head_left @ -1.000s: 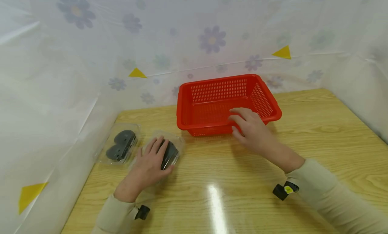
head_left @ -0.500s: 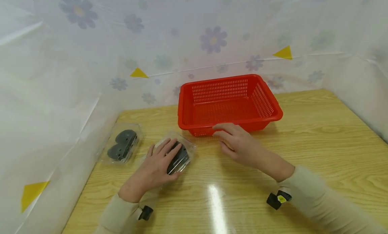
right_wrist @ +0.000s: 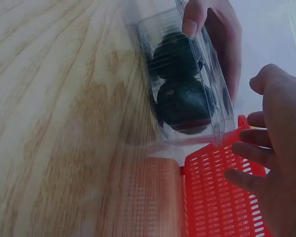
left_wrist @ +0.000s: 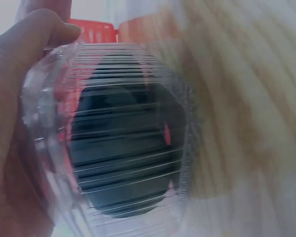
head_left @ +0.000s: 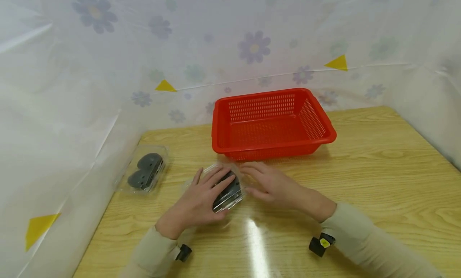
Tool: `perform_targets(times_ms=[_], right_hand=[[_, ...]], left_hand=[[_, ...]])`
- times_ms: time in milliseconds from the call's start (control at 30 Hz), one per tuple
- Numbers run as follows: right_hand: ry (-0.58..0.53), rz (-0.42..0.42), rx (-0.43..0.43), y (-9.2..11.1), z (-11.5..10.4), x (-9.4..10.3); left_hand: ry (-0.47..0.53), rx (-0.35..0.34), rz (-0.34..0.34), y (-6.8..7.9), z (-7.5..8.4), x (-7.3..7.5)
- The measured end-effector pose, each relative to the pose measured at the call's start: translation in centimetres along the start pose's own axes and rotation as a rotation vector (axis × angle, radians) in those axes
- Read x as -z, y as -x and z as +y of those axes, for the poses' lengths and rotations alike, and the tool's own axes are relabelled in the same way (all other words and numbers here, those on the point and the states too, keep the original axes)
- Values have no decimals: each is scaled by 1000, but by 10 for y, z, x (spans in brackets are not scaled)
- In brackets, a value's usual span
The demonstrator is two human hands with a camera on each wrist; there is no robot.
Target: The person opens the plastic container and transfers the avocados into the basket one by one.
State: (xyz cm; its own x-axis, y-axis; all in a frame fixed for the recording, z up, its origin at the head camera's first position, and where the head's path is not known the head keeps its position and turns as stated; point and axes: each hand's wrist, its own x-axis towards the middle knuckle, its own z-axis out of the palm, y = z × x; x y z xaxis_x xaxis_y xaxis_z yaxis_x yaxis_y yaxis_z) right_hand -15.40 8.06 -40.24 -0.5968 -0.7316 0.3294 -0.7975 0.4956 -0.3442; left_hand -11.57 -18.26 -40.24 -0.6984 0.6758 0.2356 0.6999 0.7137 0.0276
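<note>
My left hand (head_left: 204,199) spans a clear plastic box (head_left: 235,192) from above, thumb on its near side and fingers across the top. Two dark green, rounded fruits (right_wrist: 185,101), avocado-like, show through its ridged wall in the right wrist view. Whether the box touches the table is unclear. Close to its right end is my right hand (head_left: 275,187), fingers spread and slightly bent, holding nothing; a gap separates them in the right wrist view. A second clear box (head_left: 145,172) with two dark rounded pieces lies to the left.
A red plastic basket (head_left: 273,144) with slotted walls stands behind the hands, nothing visible inside. The wooden table (head_left: 378,158) is bordered by white flower-print sheeting (head_left: 201,42) at the back and sides. Yellow triangles (head_left: 165,86) mark the sheeting.
The left hand has moved right with the box. My right hand has come left and nearer from over the basket's front rim to beside the box. Basket and second box stay put.
</note>
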Motion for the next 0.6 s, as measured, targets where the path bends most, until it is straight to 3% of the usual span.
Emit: perform_targets(times_ms=[267, 600], right_hand=[[34, -49, 21, 8, 4, -1], [128, -79, -20, 19, 2, -7]], left_hand=[[47, -74, 70, -12, 10, -8], [79, -77, 159, -5, 5, -12]])
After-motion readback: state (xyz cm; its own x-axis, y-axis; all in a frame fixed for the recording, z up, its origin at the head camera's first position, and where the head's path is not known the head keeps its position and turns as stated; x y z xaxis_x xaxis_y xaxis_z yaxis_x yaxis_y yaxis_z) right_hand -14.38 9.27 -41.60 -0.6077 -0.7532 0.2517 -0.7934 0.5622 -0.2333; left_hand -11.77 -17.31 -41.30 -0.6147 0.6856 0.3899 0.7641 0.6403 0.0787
